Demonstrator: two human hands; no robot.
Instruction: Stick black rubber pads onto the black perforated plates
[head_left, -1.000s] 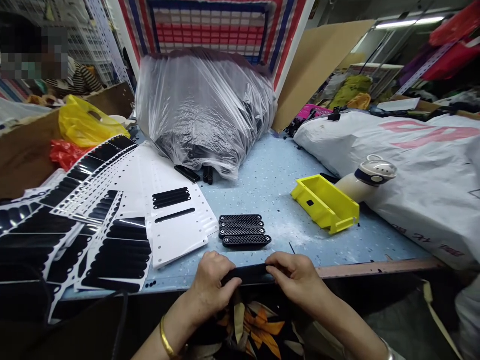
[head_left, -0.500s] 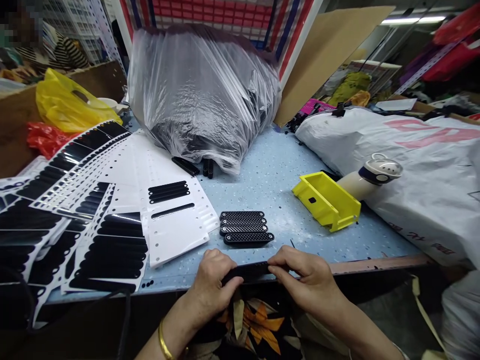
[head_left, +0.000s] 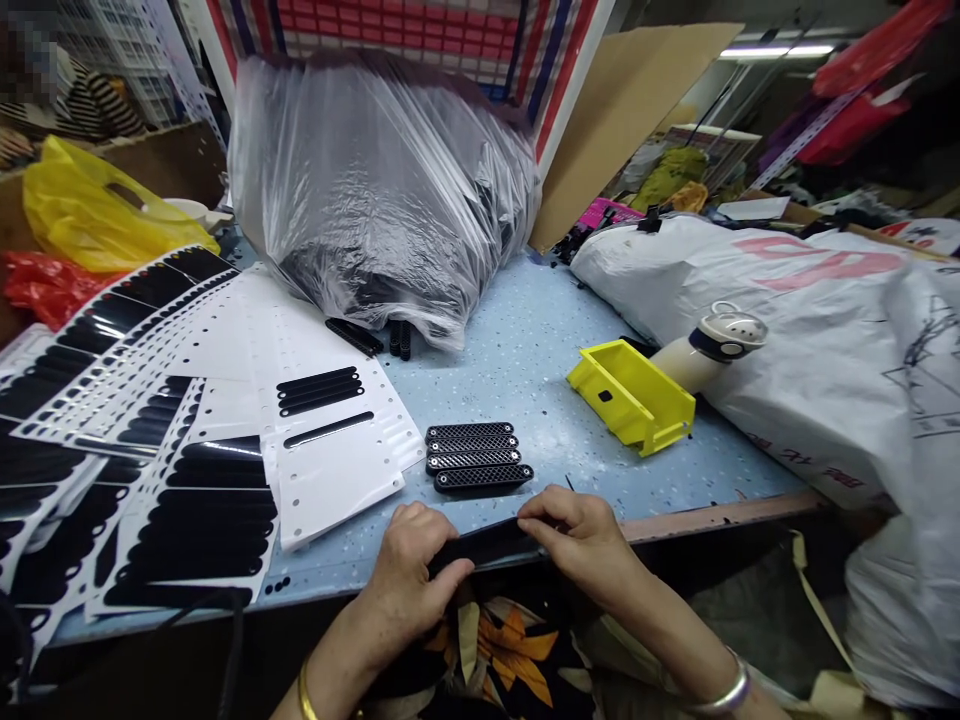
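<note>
My left hand (head_left: 416, 560) grips the left end of a long black bar (head_left: 486, 546) at the table's front edge, thumb below and fingers over it. At the bar's right end, the fingertips of my right hand (head_left: 581, 535) are pinched together on it. Just beyond my hands lie several black bars (head_left: 480, 458) side by side, with a crosshatched surface and a small round fitting at each end. A white backing sheet (head_left: 341, 475) to their left carries several black strip stickers (head_left: 320, 391) and one separate strip. More sheets of black stickers (head_left: 199, 520) fan out farther left.
A large clear plastic bag (head_left: 375, 190) of black items stands at the back. On the right are a yellow bin (head_left: 645, 400), a bottle (head_left: 686, 360) and a bulky white sack (head_left: 810, 340). Yellow (head_left: 97, 205) and red plastic bags (head_left: 56, 285) lie back left, near a person in striped clothing.
The camera view has shifted slightly, so the scene sits farther left. Both hands keep their hold on the black bar, whose right end now tilts up a little more.
</note>
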